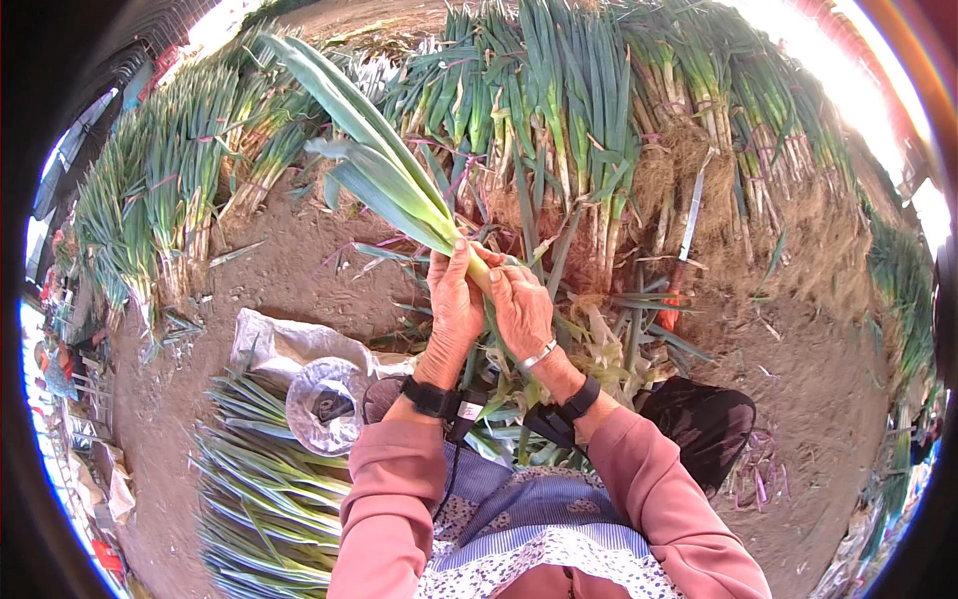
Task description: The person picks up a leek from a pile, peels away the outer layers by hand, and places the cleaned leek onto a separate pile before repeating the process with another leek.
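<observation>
Together, your left hand [455, 301] and right hand [522, 311] pinch a leek [427, 214] near frame centre, its leaves [351, 104] pointing to the upper left.

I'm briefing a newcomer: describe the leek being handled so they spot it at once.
Upright leek bundles arc across the top. Below them, near the centre, the left hand and right hand hold one leek by its stem. Unlike the bundled ones, it is held up alone, leaves slanting up-left.

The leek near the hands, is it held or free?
Held: left hand and right hand both close around the leek, at its stem.
</observation>
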The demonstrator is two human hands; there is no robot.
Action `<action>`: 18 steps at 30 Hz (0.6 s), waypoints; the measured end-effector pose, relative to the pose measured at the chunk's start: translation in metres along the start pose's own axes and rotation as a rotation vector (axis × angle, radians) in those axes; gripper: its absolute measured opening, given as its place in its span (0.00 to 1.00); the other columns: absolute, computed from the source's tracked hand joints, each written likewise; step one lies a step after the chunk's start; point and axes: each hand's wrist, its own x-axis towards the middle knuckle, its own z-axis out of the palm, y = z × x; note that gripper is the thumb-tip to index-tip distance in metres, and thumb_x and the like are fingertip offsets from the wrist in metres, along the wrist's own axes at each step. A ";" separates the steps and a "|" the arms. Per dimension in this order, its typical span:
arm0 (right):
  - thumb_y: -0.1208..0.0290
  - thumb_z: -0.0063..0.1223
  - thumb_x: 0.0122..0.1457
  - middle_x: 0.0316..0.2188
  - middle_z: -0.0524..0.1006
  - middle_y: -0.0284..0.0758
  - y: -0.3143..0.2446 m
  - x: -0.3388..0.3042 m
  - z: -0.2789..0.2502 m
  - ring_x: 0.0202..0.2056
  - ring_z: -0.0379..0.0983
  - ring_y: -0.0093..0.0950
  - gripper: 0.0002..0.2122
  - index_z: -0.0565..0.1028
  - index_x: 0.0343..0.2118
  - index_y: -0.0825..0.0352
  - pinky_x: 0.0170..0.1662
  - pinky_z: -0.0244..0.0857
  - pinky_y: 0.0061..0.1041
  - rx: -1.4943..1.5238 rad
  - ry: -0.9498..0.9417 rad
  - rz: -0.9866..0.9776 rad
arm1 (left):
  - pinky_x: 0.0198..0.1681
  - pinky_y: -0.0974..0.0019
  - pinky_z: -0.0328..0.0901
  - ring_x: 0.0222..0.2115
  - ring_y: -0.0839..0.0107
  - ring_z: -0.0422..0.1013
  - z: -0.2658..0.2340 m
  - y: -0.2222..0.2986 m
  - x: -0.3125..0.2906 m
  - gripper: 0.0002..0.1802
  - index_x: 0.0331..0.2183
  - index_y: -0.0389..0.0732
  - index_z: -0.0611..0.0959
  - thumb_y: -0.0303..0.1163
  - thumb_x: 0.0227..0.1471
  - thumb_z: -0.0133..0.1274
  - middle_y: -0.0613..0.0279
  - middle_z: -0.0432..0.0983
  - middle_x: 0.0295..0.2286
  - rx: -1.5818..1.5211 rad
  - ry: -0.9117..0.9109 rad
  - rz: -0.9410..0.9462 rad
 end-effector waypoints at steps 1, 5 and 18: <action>0.55 0.42 0.60 0.28 0.75 0.41 -0.002 0.004 0.000 0.33 0.71 0.41 0.18 0.74 0.37 0.66 0.38 0.59 0.35 0.037 -0.028 0.029 | 0.41 0.60 0.68 0.30 0.66 0.72 0.001 0.001 0.000 0.16 0.44 0.37 0.69 0.35 0.58 0.47 0.59 0.73 0.26 -0.003 -0.033 -0.020; 0.55 0.48 0.57 0.27 0.75 0.41 -0.003 0.008 -0.018 0.30 0.72 0.42 0.18 0.70 0.40 0.66 0.34 0.61 0.36 -0.021 -0.300 0.063 | 0.43 0.63 0.67 0.34 0.67 0.71 0.000 0.016 0.003 0.18 0.45 0.35 0.71 0.35 0.56 0.49 0.58 0.74 0.30 0.014 -0.076 -0.097; 0.62 0.57 0.49 0.23 0.73 0.40 0.047 -0.065 -0.073 0.26 0.70 0.35 0.14 0.73 0.35 0.67 0.31 0.62 0.31 0.145 -0.650 0.277 | 0.43 0.70 0.63 0.38 0.78 0.69 -0.011 0.032 0.003 0.15 0.42 0.41 0.77 0.35 0.53 0.55 0.70 0.74 0.38 0.055 -0.032 0.013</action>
